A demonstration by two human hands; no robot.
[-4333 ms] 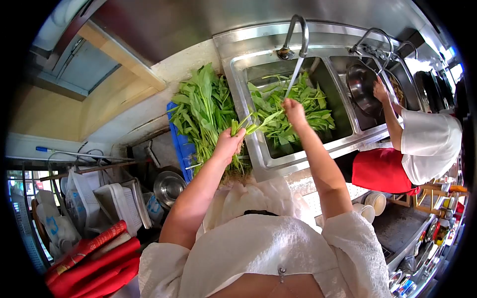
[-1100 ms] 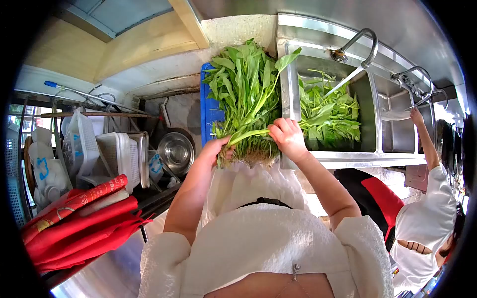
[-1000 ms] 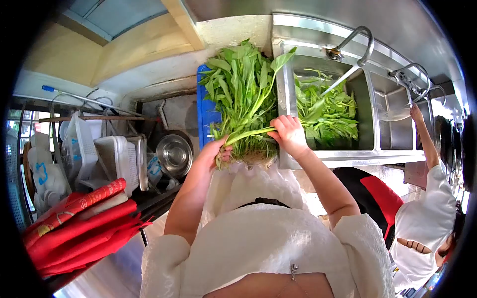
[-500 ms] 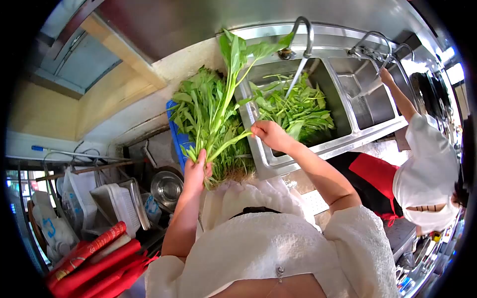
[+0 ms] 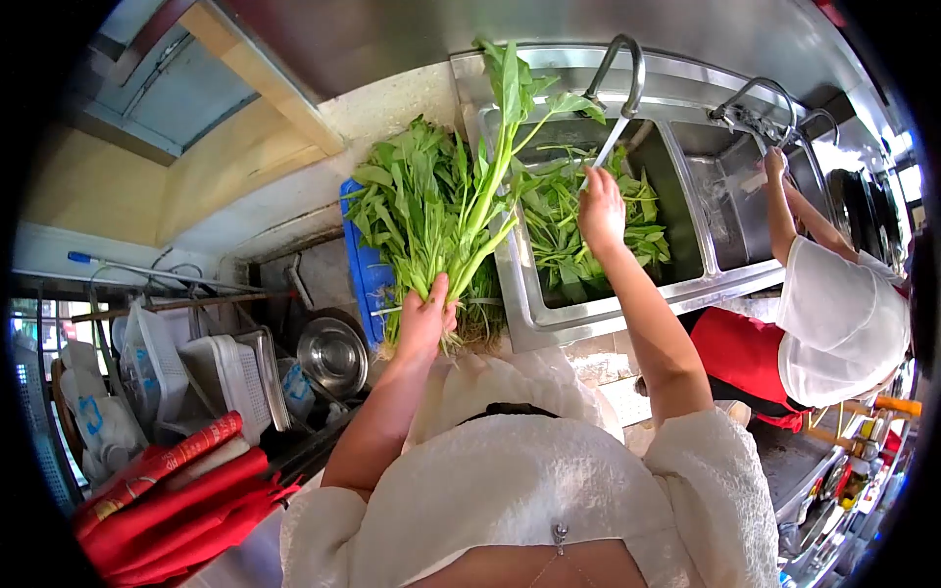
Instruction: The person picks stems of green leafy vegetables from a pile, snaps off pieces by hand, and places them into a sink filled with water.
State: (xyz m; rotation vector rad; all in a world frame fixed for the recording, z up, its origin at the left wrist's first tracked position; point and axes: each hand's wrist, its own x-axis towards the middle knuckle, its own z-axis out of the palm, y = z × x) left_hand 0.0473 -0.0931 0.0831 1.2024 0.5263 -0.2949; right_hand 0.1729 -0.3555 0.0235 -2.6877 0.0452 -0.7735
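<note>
My left hand (image 5: 428, 318) is closed around the lower stems of a bunch of leafy greens with thick pale stalks, likely water spinach (image 5: 480, 206). The stalks point up and away, leafy tips reaching near the sink's back rim. Beneath and beside them, more greens (image 5: 407, 181) are heaped in a blue crate (image 5: 365, 269), with roots showing at the near end. My right hand (image 5: 601, 211) is over the left sink basin, beside the stream of water, its fingers loosely extended and nothing visible in them. Loose greens (image 5: 559, 220) lie in that basin below it.
A curved faucet (image 5: 635, 73) runs water into the left basin of the steel sink (image 5: 691, 196). At the right basin a co-worker (image 5: 833, 323) in white and red has both hands near another faucet. Metal bowls (image 5: 331, 355) and white plastic baskets (image 5: 230, 382) stand at left.
My right hand has left the stalk it was pinching and moved right, over the left basin. My left hand and its bunch have shifted slightly right. The co-worker's second hand now shows.
</note>
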